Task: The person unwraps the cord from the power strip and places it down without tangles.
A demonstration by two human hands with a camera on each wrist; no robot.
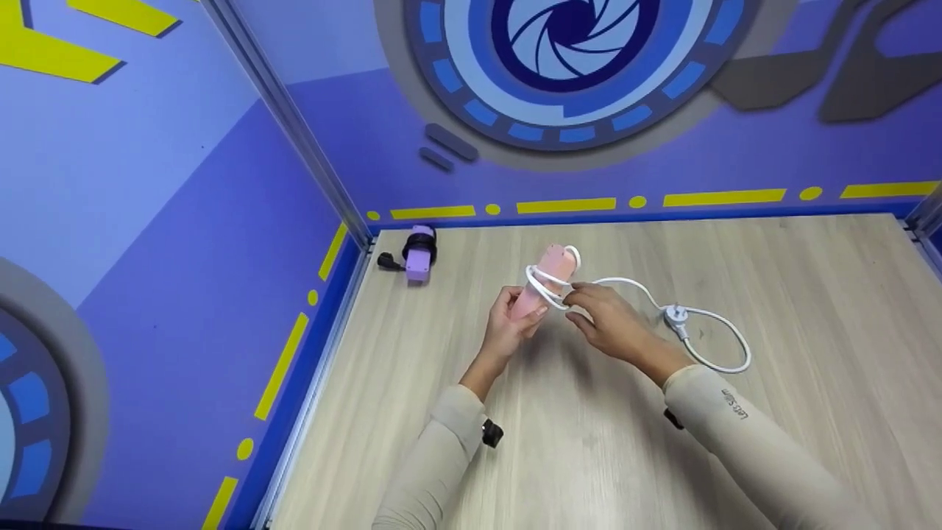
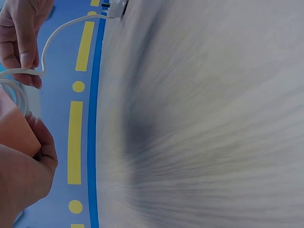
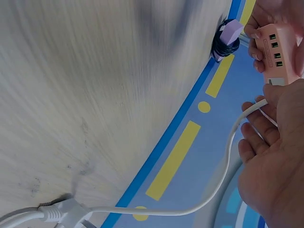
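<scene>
My left hand (image 1: pixel 509 324) grips the lower end of a pink power strip (image 1: pixel 555 263), held tilted above the table. USB ports show on its side in the right wrist view. A white cord (image 1: pixel 546 288) loops around the strip's middle. Beside it, my right hand (image 1: pixel 607 321) pinches the cord between thumb and fingers, as the left wrist view also shows. From there the cord runs right to a white plug (image 1: pixel 675 316), which lies on the table with a loop of cord beyond it.
A purple power strip (image 1: pixel 418 265) wrapped in black cord lies at the table's back left corner, its black plug (image 1: pixel 388 261) beside it. Blue printed panels (image 1: pixel 331 132) wall the wooden table (image 1: pixel 589 456) at the back and left.
</scene>
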